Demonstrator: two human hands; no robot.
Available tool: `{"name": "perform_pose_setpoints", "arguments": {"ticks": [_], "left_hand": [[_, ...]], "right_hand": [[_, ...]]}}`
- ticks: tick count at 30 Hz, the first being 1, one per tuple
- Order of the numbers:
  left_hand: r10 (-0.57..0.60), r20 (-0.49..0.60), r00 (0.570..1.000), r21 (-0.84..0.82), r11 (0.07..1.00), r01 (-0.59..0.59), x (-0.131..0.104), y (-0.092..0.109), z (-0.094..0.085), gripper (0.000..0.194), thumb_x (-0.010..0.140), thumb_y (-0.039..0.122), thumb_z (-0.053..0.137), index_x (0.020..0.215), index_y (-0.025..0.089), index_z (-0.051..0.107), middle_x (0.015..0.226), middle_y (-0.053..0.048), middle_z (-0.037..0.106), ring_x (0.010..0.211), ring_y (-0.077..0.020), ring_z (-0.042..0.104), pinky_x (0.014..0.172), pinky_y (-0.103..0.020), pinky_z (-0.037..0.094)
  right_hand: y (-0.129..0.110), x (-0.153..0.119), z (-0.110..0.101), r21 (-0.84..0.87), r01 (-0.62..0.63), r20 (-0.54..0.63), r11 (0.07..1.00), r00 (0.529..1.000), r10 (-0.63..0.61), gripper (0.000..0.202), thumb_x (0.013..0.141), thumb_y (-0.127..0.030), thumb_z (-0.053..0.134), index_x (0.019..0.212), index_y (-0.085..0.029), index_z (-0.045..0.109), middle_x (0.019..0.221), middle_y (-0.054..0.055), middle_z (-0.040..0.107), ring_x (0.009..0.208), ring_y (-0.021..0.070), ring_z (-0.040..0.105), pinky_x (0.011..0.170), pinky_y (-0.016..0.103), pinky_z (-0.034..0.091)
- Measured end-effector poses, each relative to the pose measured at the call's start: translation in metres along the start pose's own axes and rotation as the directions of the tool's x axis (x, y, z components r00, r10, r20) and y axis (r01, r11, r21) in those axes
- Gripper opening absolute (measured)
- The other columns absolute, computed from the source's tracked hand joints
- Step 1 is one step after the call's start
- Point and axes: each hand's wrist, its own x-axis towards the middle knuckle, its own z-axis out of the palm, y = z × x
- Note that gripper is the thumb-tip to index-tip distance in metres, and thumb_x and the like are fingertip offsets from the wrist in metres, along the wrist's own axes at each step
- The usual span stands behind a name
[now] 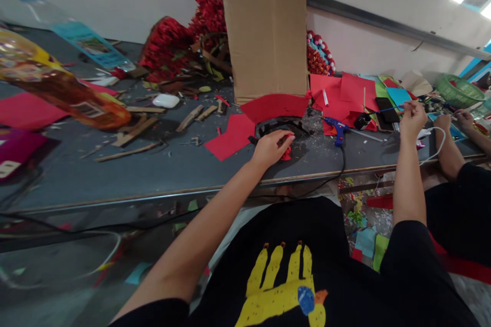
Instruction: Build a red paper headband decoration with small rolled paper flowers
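Note:
My left hand (272, 149) rests near the table's front edge, its fingers closed around a small crumpled red piece (287, 154), mostly hidden. Just behind it lie a curved red paper strip (274, 108) and a dark curved strip (282, 124). Raised at the right, my right hand (413, 120) pinches a thin blue stick (389, 109). That stick slants down leftward towards a small black pot (362, 121), from which a pale stick (364, 99) stands up. Whether the blue stick's tip touches the pot I cannot tell. A blue glue gun (339, 130) lies between my hands.
A tall cardboard panel (266, 30) stands behind the red strip. Left are a tea-coloured bottle (65, 89), a clear bottle (82, 41), a white case (166, 100) and wood scraps. Red paper sheets (345, 93) and a phone (384, 112) lie right. Another person's hands (445, 123) work beside me.

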Motion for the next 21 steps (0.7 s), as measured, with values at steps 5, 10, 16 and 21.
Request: {"name": "perform_pose_setpoints", "arguments": {"ticks": [5,10,16,21], "left_hand": [[0.011,-0.001,1.0,-0.008,1.0,-0.011,0.001,0.001,-0.001,0.039,0.09,0.047,0.043,0.099,0.017,0.067,0.095,-0.008,0.071,0.086,-0.0202,0.065,0.077,-0.029,0.049],[0.004,-0.001,1.0,-0.012,1.0,-0.004,0.001,0.001,0.0,0.04,0.089,0.046,0.044,0.1,0.016,0.068,0.097,-0.009,0.071,0.088,-0.0208,0.066,0.078,-0.03,0.049],[0.005,-0.006,1.0,-0.012,1.0,-0.005,0.001,0.0,0.0,0.04,0.089,0.046,0.044,0.099,0.016,0.068,0.096,-0.009,0.071,0.087,-0.0209,0.066,0.078,-0.03,0.049],[0.012,-0.006,1.0,-0.009,1.0,-0.012,0.001,0.001,-0.001,0.041,0.09,0.047,0.043,0.099,0.016,0.067,0.098,-0.009,0.071,0.09,-0.0212,0.066,0.081,-0.031,0.049]], "right_hand": [[-0.002,0.002,-0.005,-0.045,0.007,-0.032,0.999,0.999,-0.008,0.025,0.087,-0.04,0.05,0.085,-0.018,0.061,0.075,0.002,0.066,0.055,0.0136,0.064,0.055,0.028,0.051],[-0.005,0.004,-0.003,-0.012,0.031,-0.057,0.999,0.998,-0.032,0.025,0.088,-0.04,0.049,0.086,-0.018,0.061,0.078,0.003,0.066,0.056,0.0133,0.063,0.055,0.028,0.052],[-0.008,-0.001,0.004,-0.111,0.028,-0.015,0.993,0.999,-0.03,0.029,0.089,-0.042,0.046,0.086,-0.018,0.061,0.079,0.005,0.066,0.054,0.014,0.063,0.052,0.028,0.049],[-0.007,0.0,-0.003,-0.131,0.031,-0.033,0.991,0.999,-0.036,0.026,0.089,-0.037,0.046,0.084,-0.017,0.062,0.078,0.004,0.066,0.053,0.0122,0.062,0.052,0.026,0.049]]}}
